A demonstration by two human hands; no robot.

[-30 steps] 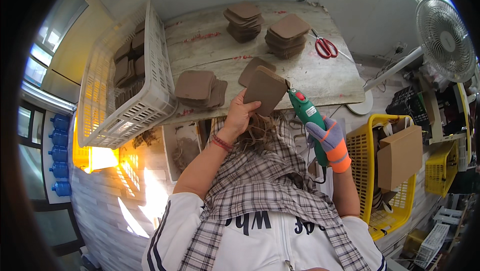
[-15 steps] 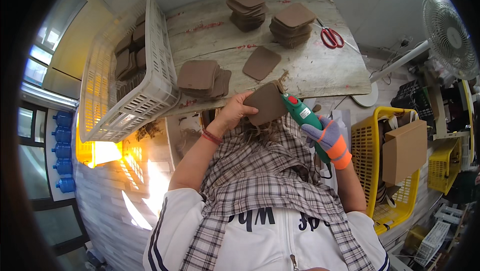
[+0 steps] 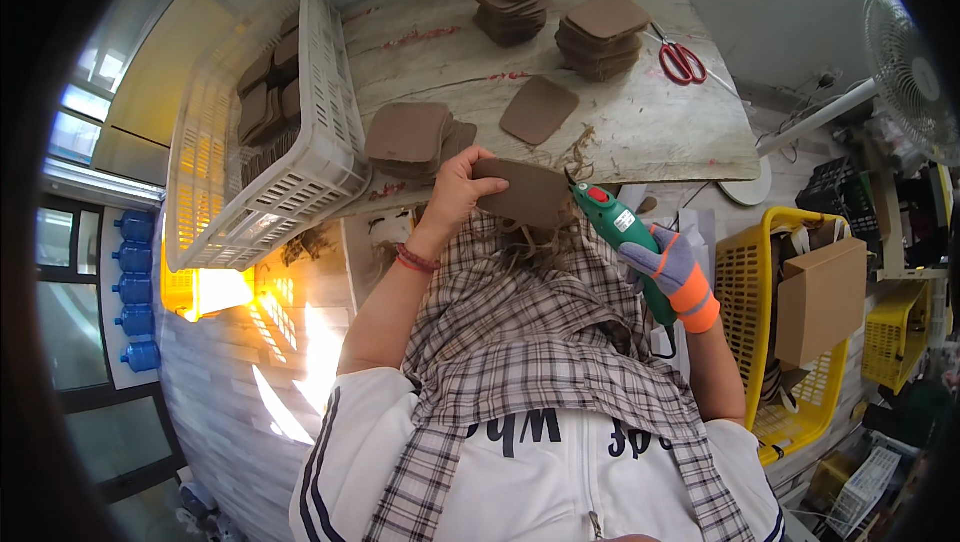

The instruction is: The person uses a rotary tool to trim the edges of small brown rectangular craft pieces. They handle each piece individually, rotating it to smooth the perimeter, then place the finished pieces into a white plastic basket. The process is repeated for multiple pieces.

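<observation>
Between its thumb and fingers my bare left hand (image 3: 463, 194) pinches a brown square pad (image 3: 527, 192) with rounded corners. My right hand (image 3: 665, 267), in a grey and orange glove, is wrapped round a green handheld power cutter (image 3: 622, 227) with a red switch. The cutter's tip is beside the pad's right edge; I cannot tell whether they touch. Frayed brown trimmings (image 3: 540, 242) hang below the pad over my plaid apron. On the table, a stack of similar pads (image 3: 408, 132) sits just beyond my left hand, and a single pad (image 3: 539, 110) lies farther on.
Two more pad stacks (image 3: 605, 17) and red-handled scissors (image 3: 682, 64) lie on the worn table (image 3: 430, 72). A white crate (image 3: 340, 92) of pads stands left. On the right are a yellow basket (image 3: 740, 292) with a cardboard box (image 3: 822, 302) and a fan (image 3: 905, 67).
My left hand has tilted and turned the pad, so it shows flatter. The cutter has shifted slightly right relative to the pad. The whole view has moved a little.
</observation>
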